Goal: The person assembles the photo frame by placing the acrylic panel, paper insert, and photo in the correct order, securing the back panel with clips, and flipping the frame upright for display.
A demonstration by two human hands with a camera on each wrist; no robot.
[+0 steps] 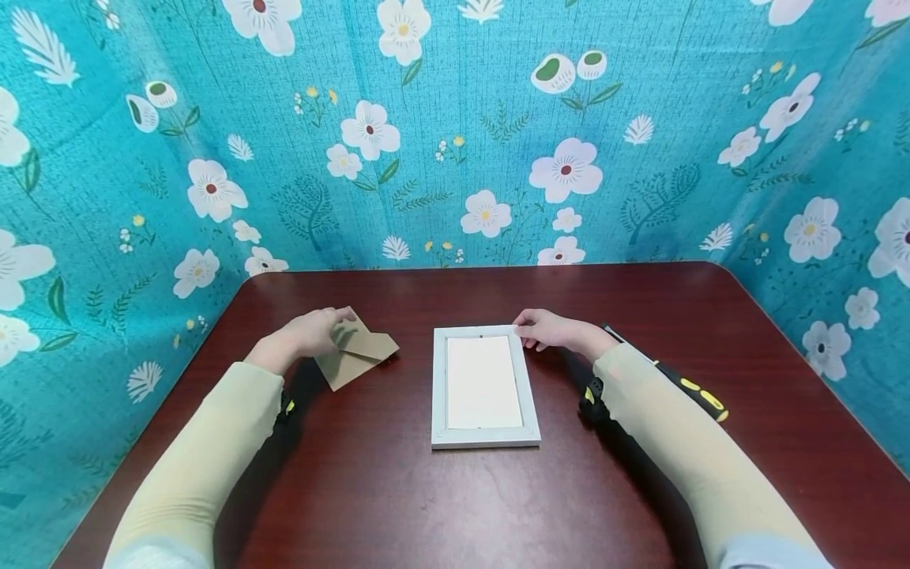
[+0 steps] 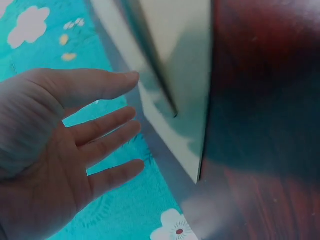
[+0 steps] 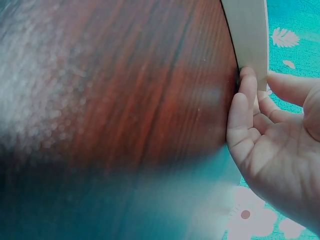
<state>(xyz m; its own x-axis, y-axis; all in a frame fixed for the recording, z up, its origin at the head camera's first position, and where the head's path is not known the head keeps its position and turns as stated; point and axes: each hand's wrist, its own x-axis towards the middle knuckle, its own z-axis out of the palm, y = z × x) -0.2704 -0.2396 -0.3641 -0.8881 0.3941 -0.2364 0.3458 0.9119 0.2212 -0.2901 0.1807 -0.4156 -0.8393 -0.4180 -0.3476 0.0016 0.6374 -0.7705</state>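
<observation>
A white picture frame (image 1: 438,387) lies on the table with a white sheet (image 1: 483,383) showing inside its border. My right hand (image 1: 553,328) holds the frame's far right corner. In the right wrist view, its thumb and fingers (image 3: 245,110) lie on either side of the frame's edge (image 3: 250,35). To the left is a brown frame backing board (image 1: 348,369) with a stand flap (image 1: 373,344) on its face. Over the board's far left side is my left hand (image 1: 313,332), its fingers extended and spread apart from the board (image 2: 185,100) in the left wrist view.
A screwdriver (image 1: 700,395) with a black and yellow handle lies right of the frame, partly hidden behind the right forearm. Both rest on a dark red wooden table (image 1: 483,506). A blue flowered curtain (image 1: 455,158) hangs around its back and sides.
</observation>
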